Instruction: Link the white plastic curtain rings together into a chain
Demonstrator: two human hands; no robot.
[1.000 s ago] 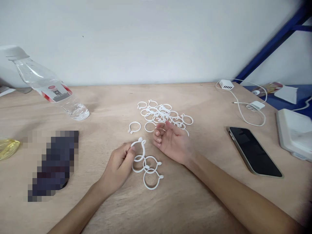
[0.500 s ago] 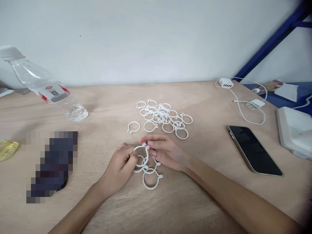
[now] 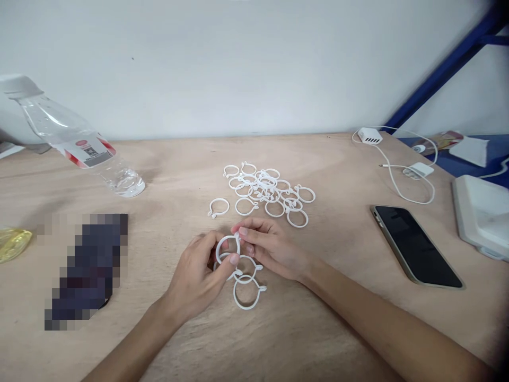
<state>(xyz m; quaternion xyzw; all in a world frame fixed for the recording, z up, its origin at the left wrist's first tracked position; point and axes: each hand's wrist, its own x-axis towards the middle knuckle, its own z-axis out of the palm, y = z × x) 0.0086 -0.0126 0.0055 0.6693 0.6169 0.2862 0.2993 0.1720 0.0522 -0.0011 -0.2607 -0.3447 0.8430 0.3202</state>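
A white plastic curtain ring (image 3: 218, 251) is held up between my two hands over the table. My left hand (image 3: 199, 273) grips its left side, with the thumb lying across its lower right. My right hand (image 3: 276, 248) pinches the clasp ends at the ring's top right between thumb and fingertips. Below my hands lie several more rings, overlapping and partly hidden by my left hand; the nearest ring (image 3: 234, 297) is fully visible. Farther back is a heap of similar rings (image 3: 274, 215), with a single ring (image 3: 228, 204) at its left.
On the wooden table (image 3: 175, 175), a clear bottle (image 3: 85, 148) leans at the left, near a blurred dark object (image 3: 89, 265) and a yellow item (image 3: 14, 244). To the right are a phone (image 3: 417, 246), a white charger (image 3: 369, 136) with a cable, and a white box-like device (image 3: 483, 217).
The held ring has turned to face me more, and its two ends, apart before, now meet at my right fingertips. My left thumb has moved right across the ring.
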